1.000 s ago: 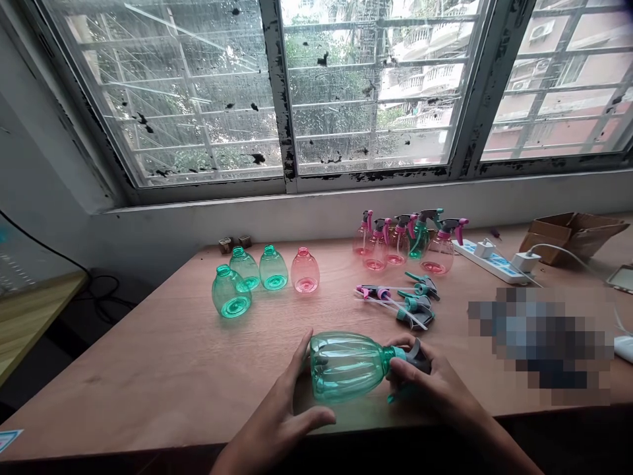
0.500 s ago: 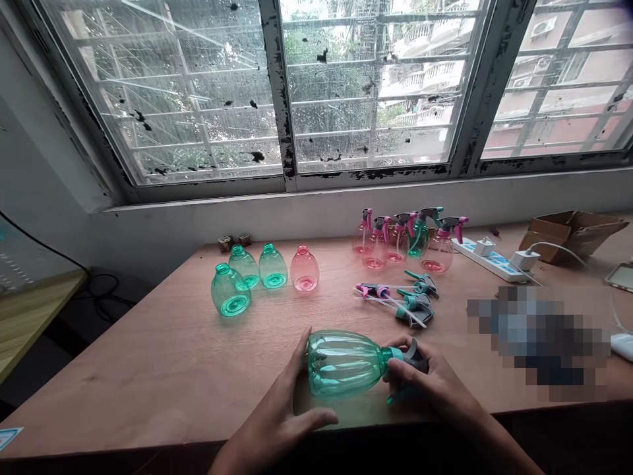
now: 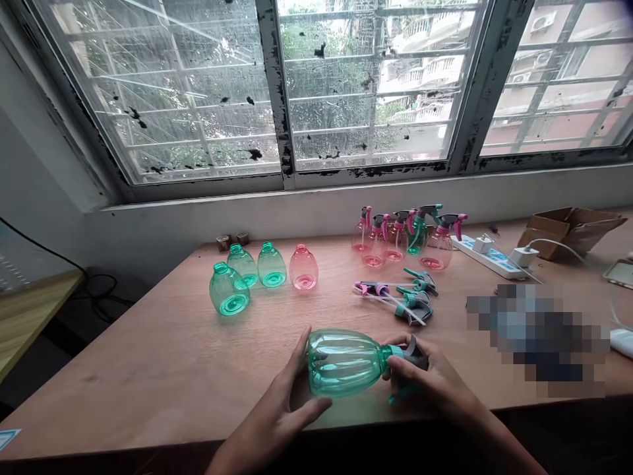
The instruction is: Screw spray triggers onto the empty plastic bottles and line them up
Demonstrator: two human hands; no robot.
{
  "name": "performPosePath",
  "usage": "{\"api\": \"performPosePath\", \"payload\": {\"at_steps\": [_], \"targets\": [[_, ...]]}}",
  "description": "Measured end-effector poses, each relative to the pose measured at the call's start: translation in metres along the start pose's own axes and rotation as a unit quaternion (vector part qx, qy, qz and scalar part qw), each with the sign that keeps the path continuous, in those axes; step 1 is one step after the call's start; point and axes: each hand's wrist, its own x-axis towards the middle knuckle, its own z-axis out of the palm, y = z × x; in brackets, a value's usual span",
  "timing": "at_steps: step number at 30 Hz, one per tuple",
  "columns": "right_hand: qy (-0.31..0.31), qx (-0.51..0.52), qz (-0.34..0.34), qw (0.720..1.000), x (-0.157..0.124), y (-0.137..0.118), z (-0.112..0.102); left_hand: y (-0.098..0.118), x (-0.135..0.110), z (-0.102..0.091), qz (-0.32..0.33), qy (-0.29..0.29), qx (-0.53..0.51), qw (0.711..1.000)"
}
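Wooden desk [image 3: 148, 376] filling the lower view, and it's all action at its near edge. Left hand [image 3: 277, 412] has its fingers up against the base end of a green bottle [image 3: 343, 363], thumb well apart from them, and look at that thumb: half a second ago it sat lower, now it has edged up to just below the bottle's side. Right hand [image 3: 430, 379] hasn't budged, clamped around the spray head [image 3: 415, 355] at the neck. Bottle's as it was too, sideways between the hands, base left, neck right; can't tell whether it touches the desk. Handsome thing: clear, glossy plastic, ribbed lengthwise, streaked with light, narrowing to a teal collar.

Just beyond, unmoved, loose spray heads [image 3: 418, 307] in pink and teal lie together, white tubes [image 3: 395, 310] crossing. Off to the left, three open-necked green bottles [image 3: 230, 297] stand near one pink bottle [image 3: 303, 270]. Farther back, five topped sprayers [image 3: 435, 254], four pink and one green, crowd beside a white power strip [image 3: 494, 258], with a cardboard box [image 3: 568, 232] to the right. Behind everything, a barred window [image 3: 370, 99], its frame's paint flaking.
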Motion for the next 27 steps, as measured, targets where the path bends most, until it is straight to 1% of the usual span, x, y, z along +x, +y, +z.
{"api": "performPosePath", "payload": {"at_steps": [5,9,14,17,19,24,27], "targets": [[0.003,-0.004,-0.004,1.0,0.0,-0.001,0.001,-0.013,0.001,0.002,0.035,0.001,0.012,0.999],[0.0,-0.014,0.005,1.0,-0.002,-0.003,0.003,-0.019,0.003,0.002,0.06,0.016,0.034,0.997],[0.001,-0.019,0.008,1.0,-0.002,-0.004,0.003,-0.014,0.001,0.0,0.026,0.007,0.017,1.0],[-0.004,-0.015,0.006,1.0,-0.001,-0.001,0.002,-0.011,0.001,0.0,0.008,0.022,0.014,1.0],[-0.006,-0.007,0.005,1.0,0.0,0.001,0.001,-0.01,0.001,0.0,0.007,0.025,0.015,1.0],[-0.003,0.011,0.005,1.0,0.0,0.001,0.001,-0.008,0.005,0.004,0.033,0.018,-0.026,0.999],[-0.002,0.015,0.007,1.0,0.0,0.002,0.0,-0.008,0.004,0.003,0.017,0.012,-0.005,1.0]]}}
